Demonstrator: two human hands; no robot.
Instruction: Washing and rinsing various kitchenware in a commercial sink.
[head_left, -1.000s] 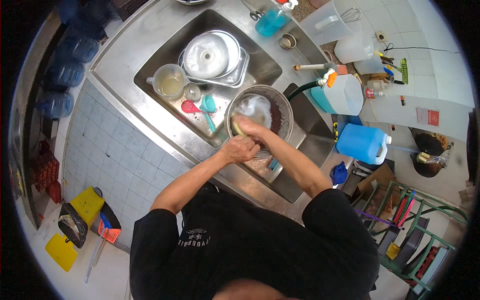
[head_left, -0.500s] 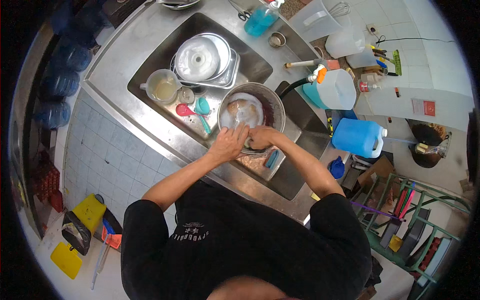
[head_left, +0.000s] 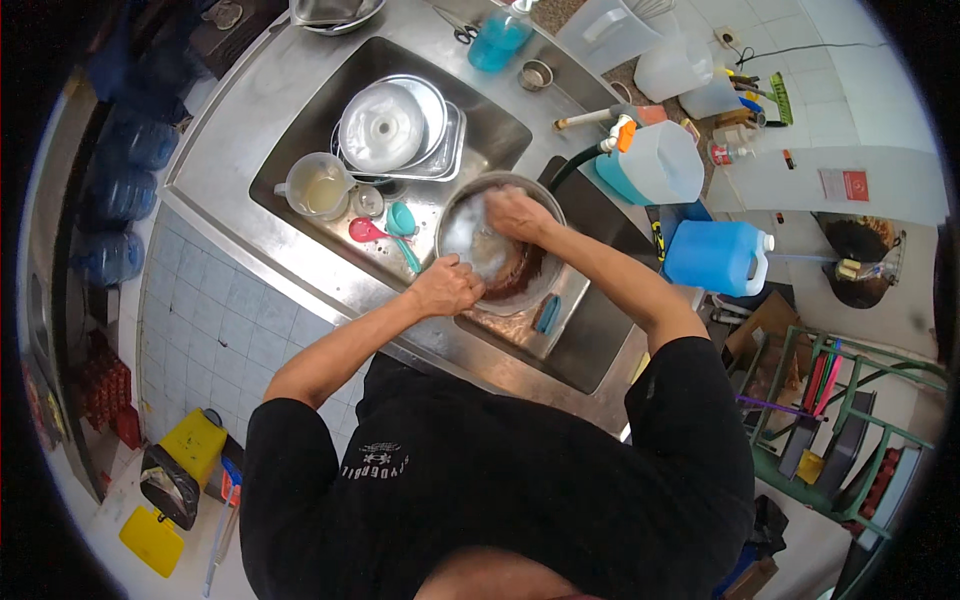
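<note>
A round metal pot (head_left: 541,268) stands in the sink, its inside brownish and partly covered with white suds (head_left: 462,232). My left hand (head_left: 447,287) is closed on the pot's near left rim. Inside the pot, near its far right wall, is my right hand (head_left: 520,213), slightly blurred, with its fingers curled down into the suds. Whatever it holds is hidden. Left of the pot lie a red spoon (head_left: 366,230) and a teal scoop (head_left: 401,219). A blue scrubber (head_left: 547,314) sits just below the pot on the sink's metal ledge.
Farther back in the basin (head_left: 300,150) are a stacked metal lid (head_left: 381,128) and trays, with a cloudy measuring jug (head_left: 322,187) beside them. A hose tap (head_left: 618,134) reaches over the right side. A blue jerrycan (head_left: 716,257) and a soap bottle (head_left: 500,38) stand around the sink.
My right hand has moved away from beside my left hand to the pot's far right side. The left hand has shifted slightly down onto the rim. The suds have spread differently.
</note>
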